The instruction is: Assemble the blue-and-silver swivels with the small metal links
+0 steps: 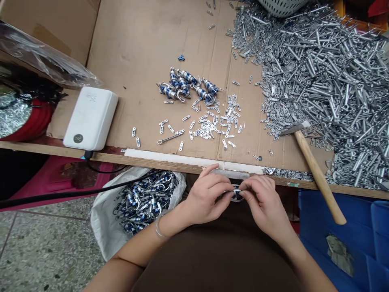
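Just in front of the bench edge, my left hand [209, 194] and my right hand [263, 200] meet at a small blue and silver metal assembly [237, 194]. Thumb and forefinger of each hand pinch it from opposite sides, and the fingertips cover much of it. Past the edge lie scattered small metal link plates [208, 127] with holes. One metal rod with a ring end [170, 138] rests among them. Farther back sits a cluster of blue and silver assemblies [185, 85] with curved hooks. A small blue three-armed piece [181, 58] lies behind these.
A heap of metal rods [331, 73] covers the bench's right side. A hammer [322, 182] overhangs the front edge. At left stands a white power bank [91, 117] with a black cable. Below hangs a white sack [101, 219] of assemblies; blue bins [322, 227] stand lower right.
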`<state>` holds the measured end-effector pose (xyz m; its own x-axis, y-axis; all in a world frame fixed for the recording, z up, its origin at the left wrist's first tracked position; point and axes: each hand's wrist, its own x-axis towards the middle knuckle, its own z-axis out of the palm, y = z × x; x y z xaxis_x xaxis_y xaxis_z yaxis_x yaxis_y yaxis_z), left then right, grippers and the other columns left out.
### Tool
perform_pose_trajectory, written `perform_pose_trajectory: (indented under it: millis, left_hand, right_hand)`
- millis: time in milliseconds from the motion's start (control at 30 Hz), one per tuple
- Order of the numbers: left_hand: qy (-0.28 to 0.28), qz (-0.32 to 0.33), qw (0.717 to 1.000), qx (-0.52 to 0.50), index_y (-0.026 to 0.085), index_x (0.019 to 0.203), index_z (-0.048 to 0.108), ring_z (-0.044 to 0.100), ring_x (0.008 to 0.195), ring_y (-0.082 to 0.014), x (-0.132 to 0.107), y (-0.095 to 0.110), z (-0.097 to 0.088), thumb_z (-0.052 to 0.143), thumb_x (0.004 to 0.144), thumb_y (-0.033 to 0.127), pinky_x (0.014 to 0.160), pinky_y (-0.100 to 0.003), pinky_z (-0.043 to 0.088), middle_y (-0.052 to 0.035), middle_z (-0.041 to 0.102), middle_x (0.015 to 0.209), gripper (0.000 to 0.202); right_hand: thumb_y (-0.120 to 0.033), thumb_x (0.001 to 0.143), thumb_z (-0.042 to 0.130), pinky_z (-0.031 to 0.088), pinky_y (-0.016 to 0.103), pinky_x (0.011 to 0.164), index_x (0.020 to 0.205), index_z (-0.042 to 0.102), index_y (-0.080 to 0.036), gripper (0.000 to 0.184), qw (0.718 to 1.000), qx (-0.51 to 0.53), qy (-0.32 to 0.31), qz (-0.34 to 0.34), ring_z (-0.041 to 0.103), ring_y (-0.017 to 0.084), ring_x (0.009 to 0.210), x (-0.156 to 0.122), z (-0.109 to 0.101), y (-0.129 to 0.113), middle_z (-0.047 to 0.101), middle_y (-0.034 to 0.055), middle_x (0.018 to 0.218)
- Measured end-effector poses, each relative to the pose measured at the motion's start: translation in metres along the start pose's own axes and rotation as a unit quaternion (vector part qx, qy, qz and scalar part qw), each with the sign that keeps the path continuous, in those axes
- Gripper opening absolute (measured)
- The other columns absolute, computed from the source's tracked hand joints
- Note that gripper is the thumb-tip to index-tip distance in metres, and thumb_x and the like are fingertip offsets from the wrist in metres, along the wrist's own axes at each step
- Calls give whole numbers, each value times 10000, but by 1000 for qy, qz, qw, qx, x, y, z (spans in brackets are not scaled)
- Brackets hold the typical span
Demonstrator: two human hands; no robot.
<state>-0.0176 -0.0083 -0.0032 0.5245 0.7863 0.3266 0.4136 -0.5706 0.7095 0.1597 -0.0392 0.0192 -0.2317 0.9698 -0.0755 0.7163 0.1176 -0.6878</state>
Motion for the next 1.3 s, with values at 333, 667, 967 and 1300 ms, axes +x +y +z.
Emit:
perform_pose_trajectory:
  millis: [333,667,967,1300]
  left_hand:
    - [-2,95,967,235,160,1047,572,538,1023,-207,-5,-16,20,543,845,241,1098,-551,59,-28,657,952,219]
    - [-22,61,967,247,170,1009,593,521,1008,-218,-1,-11,19,522,856,242,1094,-558,55,-19,650,930,183]
    - [2,42,976,215,183,1010,581,548,943,-189,-3,-12,21,544,846,237,1075,-566,146,-19,647,896,177]
    - [77,41,991,104,191,853,582,592,785,-131,-4,-14,20,613,798,198,1048,-477,290,22,669,785,64]
  right_hand:
    - [-296,801,555,270,345,750,784,585,-237,68,989,-90,53,102,493,182,826,14,5,19,582,-2,819]
    - [-258,802,543,340,347,784,883,588,-209,105,992,-74,98,40,497,204,876,87,6,13,593,36,883]
    - [-245,873,426,398,294,727,836,560,-221,141,999,16,39,21,526,164,836,53,-14,23,587,18,826]
    - [-242,864,471,304,341,732,823,580,-227,117,993,-113,10,-15,479,169,815,21,8,11,578,10,810]
